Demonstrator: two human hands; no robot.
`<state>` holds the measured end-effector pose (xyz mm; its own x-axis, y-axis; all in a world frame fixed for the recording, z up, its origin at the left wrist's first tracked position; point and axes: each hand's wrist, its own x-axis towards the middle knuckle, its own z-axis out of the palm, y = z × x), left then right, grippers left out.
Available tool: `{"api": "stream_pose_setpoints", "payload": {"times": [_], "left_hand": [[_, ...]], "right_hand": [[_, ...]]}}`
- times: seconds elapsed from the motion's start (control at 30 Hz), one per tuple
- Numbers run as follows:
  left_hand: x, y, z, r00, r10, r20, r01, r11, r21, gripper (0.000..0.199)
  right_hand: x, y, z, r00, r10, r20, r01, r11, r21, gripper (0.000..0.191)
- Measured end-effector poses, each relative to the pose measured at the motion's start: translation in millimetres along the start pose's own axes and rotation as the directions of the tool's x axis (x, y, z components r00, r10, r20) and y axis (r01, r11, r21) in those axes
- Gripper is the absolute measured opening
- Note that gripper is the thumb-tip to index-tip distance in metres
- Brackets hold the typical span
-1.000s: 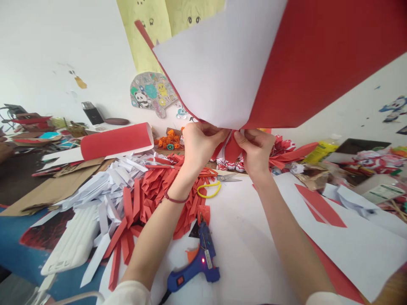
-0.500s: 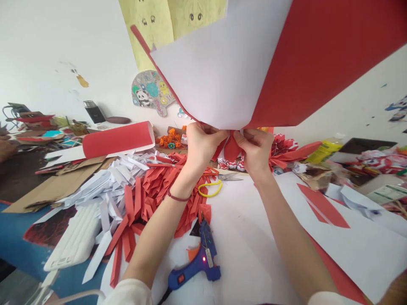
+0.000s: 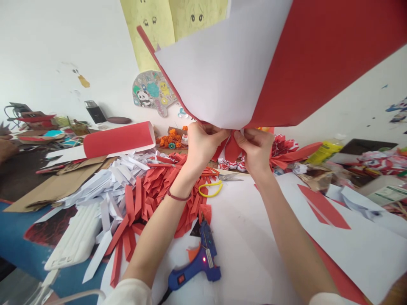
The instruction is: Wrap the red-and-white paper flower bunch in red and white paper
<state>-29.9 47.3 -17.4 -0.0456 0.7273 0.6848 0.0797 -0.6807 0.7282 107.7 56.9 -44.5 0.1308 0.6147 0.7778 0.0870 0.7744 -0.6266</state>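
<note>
A large folded sheet of red and white paper fills the upper right of the head view, held up in front of me. My left hand pinches its lower end from the left. On the other side of that end, my right hand pinches it too, thumb close to the left one. Between my thumbs a red folded paper flap shows. Below lies a blue glue gun with its red light lit. Yellow-handled scissors rest behind it.
Piles of folded red paper strips and white paper strips lie to the left. A red paper roll is behind them. White sheets lie at right, near a yellow bottle. A white power strip sits front left.
The upper left edge of the paper has shifted slightly to the right. Both hands keep their pinch in nearly the same place.
</note>
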Motion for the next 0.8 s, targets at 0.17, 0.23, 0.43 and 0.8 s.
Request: {"api": "stream_pose_setpoints", "payload": {"times": [0.17, 0.23, 0.43, 0.8], "left_hand": [[0.1, 2.3, -0.3, 0.999, -0.024, -0.038, 0.022, 0.998, -0.059, 0.015], [-0.4, 2.5, -0.2, 0.999, -0.02, -0.037, 0.018, 0.998, -0.052, 0.015], [-0.3, 1.7, -0.5, 0.999, -0.037, -0.025, 0.036, 0.997, -0.074, 0.027], [-0.3, -0.9, 0.2, 0.995, -0.102, 0.023, 0.103, 0.992, -0.068, 0.035]], "right_hand": [[-0.1, 1.1, -0.7, 1.0, 0.006, -0.007, -0.006, 1.0, -0.014, 0.065], [-0.1, 1.4, -0.6, 1.0, 0.011, -0.006, -0.011, 1.0, -0.024, 0.065], [-0.2, 3.5, -0.6, 1.0, 0.014, -0.002, -0.014, 1.0, -0.018, 0.065], [-0.5, -1.5, 0.4, 1.0, 0.018, -0.011, -0.019, 0.995, -0.101, 0.066]]}}
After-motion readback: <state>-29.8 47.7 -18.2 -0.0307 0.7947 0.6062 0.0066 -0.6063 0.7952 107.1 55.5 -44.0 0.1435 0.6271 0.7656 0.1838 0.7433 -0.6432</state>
